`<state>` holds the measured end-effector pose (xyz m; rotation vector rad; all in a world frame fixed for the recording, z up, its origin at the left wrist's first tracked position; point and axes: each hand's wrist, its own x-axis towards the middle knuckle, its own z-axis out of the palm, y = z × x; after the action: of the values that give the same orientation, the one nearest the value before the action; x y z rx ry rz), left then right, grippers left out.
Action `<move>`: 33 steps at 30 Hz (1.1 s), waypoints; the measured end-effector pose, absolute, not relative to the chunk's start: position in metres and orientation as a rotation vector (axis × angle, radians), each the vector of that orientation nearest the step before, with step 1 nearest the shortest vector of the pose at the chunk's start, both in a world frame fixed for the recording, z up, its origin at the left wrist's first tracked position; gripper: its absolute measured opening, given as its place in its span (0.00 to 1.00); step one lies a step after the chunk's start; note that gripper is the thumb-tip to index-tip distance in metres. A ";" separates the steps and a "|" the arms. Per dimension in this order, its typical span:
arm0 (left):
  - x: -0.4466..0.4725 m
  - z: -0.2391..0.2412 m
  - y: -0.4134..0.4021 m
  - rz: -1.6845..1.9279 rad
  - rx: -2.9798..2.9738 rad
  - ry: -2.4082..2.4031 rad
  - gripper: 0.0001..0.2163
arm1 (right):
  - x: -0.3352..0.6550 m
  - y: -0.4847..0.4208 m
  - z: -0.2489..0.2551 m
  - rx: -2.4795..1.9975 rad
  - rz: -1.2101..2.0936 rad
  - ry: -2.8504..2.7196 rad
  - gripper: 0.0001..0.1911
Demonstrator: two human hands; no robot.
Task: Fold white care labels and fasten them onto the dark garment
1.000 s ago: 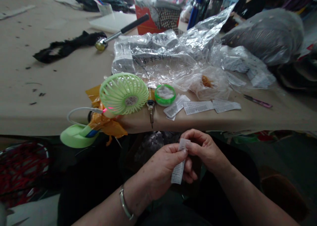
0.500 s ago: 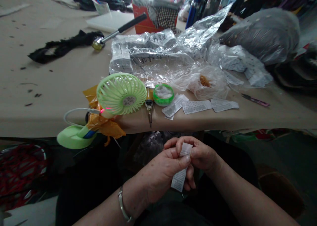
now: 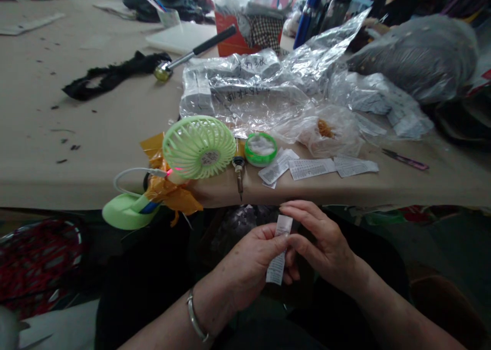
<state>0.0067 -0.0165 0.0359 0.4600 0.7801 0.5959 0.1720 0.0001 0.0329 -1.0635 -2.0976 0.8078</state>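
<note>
My left hand [image 3: 251, 263] pinches a narrow white printed label [image 3: 275, 270] between thumb and fingers, over my lap below the table edge. The label's upper end sticks out above the thumb and its lower end hangs below. Close on its right is my right hand [image 3: 332, 245], with fingers stretched and thumb apart. Its thumb tip is at my left thumb beside the label; whether they touch I cannot tell. Nearest on the table are loose printed labels [image 3: 312, 168], a green round tub [image 3: 261, 149] with white stuff inside, and a soldering-iron-like tool [image 3: 239, 173] whose tip juts past the edge.
A green fan [image 3: 199, 148] with a cable and orange tape stands at the table edge. Behind lie clear plastic bags of label bundles [image 3: 245, 94], a long-handled metal tool [image 3: 195, 51] and black cloth [image 3: 115, 76]. Small pink-handled snips [image 3: 406, 159] lie right; a full grey bag [image 3: 418, 59] sits behind.
My right hand has let go of the label's upper part and opened, its fingers lifting up and away. My left hand still holds the label. The whole view has shifted slightly.
</note>
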 end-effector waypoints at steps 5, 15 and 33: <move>0.006 0.033 -0.018 0.621 0.454 0.779 0.09 | 0.167 -0.003 0.029 -1.058 0.767 -2.105 0.18; -0.003 0.033 -0.019 0.700 0.504 0.857 0.09 | 0.147 0.012 0.022 -1.182 1.616 -1.315 0.07; -0.041 0.028 -0.017 1.089 1.053 1.327 0.06 | 0.099 0.026 0.035 -1.212 1.225 -1.722 0.06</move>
<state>-0.0411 -0.0174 0.0283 1.0531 1.3269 1.0890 0.0987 0.0265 0.0351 -1.2123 -1.7224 1.2253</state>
